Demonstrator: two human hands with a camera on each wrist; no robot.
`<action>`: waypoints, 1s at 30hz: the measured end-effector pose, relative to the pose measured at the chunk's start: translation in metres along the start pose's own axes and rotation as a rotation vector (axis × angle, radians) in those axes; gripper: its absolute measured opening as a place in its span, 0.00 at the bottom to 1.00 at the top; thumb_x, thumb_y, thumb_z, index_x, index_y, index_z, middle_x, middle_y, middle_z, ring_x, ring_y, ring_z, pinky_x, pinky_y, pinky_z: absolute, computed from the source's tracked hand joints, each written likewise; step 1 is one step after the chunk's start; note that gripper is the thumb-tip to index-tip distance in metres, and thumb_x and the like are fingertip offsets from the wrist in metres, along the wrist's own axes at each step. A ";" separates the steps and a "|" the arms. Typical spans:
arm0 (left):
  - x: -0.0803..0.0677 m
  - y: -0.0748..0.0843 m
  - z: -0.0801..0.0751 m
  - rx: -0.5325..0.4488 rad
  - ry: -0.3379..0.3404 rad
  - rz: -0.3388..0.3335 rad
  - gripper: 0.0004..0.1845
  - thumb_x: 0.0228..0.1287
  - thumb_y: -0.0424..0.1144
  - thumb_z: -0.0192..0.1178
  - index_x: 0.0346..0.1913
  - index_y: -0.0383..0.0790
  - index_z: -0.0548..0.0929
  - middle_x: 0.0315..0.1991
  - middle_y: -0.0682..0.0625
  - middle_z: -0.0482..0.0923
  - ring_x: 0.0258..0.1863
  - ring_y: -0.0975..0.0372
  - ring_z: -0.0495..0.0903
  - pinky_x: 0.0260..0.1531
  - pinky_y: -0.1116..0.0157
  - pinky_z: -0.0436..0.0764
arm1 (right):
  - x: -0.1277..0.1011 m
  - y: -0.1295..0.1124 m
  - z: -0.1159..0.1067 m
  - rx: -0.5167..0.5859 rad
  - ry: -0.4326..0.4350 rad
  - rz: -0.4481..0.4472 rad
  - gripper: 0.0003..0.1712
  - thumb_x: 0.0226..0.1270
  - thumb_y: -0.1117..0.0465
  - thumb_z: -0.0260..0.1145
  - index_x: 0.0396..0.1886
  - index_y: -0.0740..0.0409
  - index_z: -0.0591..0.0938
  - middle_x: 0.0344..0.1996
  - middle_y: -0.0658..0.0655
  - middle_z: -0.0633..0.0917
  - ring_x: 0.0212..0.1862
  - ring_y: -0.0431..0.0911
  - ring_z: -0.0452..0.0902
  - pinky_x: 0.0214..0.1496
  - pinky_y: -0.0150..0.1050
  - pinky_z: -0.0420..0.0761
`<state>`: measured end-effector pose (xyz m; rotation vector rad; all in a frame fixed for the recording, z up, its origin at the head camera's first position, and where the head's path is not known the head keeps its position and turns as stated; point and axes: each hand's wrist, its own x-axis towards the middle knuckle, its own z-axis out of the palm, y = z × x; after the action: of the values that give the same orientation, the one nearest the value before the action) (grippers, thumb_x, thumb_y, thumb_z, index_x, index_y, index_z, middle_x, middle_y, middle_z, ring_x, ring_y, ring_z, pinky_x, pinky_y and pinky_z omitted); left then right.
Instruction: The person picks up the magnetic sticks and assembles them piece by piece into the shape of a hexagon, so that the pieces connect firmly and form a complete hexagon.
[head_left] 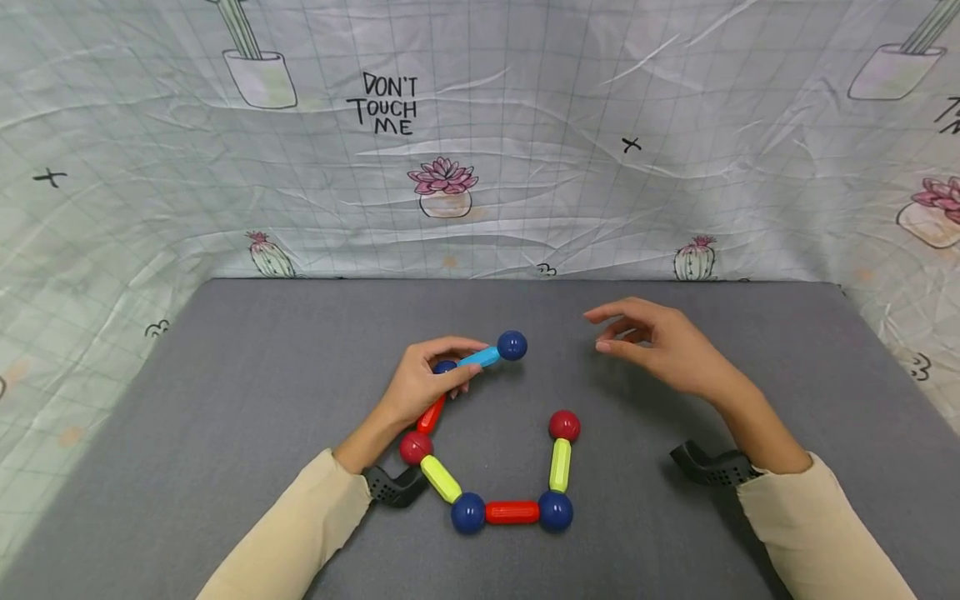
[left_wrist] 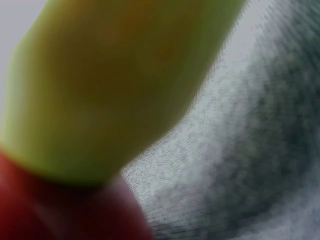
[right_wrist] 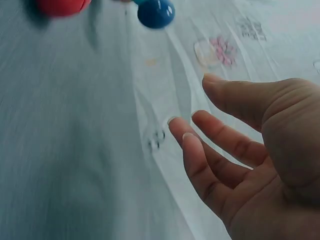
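In the head view my left hand [head_left: 423,382] pinches a light blue rod [head_left: 480,357] between thumb and fingers. A dark blue ball [head_left: 512,345] sits on the rod's far end, and another blue ball [head_left: 444,367] shows partly behind the thumb. From there a chain runs toward me: a red rod [head_left: 431,414], a red ball [head_left: 416,447] and a yellow-green rod [head_left: 440,478]. That yellow-green rod [left_wrist: 110,85] and red ball [left_wrist: 65,210] fill much of the left wrist view, blurred. My right hand [head_left: 656,343] hovers at the right, fingers loosely bent, holding nothing.
The chain continues along the grey table [head_left: 262,375] with a blue ball [head_left: 468,513], a red rod [head_left: 512,512], another blue ball [head_left: 556,512], a yellow-green rod [head_left: 560,465] and a red ball [head_left: 565,426]. A patterned cloth [head_left: 540,192] hangs behind the table's back edge.
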<state>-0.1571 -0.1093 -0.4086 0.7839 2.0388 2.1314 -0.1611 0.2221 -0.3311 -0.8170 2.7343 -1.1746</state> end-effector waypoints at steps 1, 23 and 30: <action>0.000 0.000 0.000 0.004 0.003 0.000 0.13 0.61 0.26 0.63 0.49 0.28 0.81 0.27 0.30 0.76 0.20 0.54 0.74 0.19 0.66 0.75 | -0.004 0.002 -0.003 -0.010 0.007 0.010 0.20 0.66 0.57 0.66 0.58 0.47 0.78 0.51 0.50 0.80 0.47 0.41 0.78 0.48 0.34 0.75; 0.001 -0.001 -0.003 0.034 0.026 -0.025 0.12 0.61 0.27 0.63 0.48 0.28 0.83 0.21 0.33 0.73 0.16 0.54 0.71 0.15 0.67 0.69 | -0.076 0.061 -0.052 -0.216 0.109 0.286 0.22 0.64 0.54 0.68 0.58 0.49 0.79 0.47 0.55 0.84 0.41 0.35 0.79 0.39 0.27 0.73; 0.001 -0.001 -0.002 0.025 0.015 -0.023 0.12 0.62 0.27 0.63 0.48 0.29 0.83 0.22 0.30 0.74 0.16 0.54 0.71 0.15 0.67 0.69 | -0.086 0.075 -0.061 -0.291 0.083 0.271 0.21 0.64 0.56 0.68 0.56 0.53 0.79 0.45 0.58 0.84 0.39 0.28 0.75 0.36 0.29 0.73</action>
<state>-0.1592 -0.1108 -0.4093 0.7456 2.0759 2.1095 -0.1360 0.3473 -0.3523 -0.4018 3.0063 -0.7901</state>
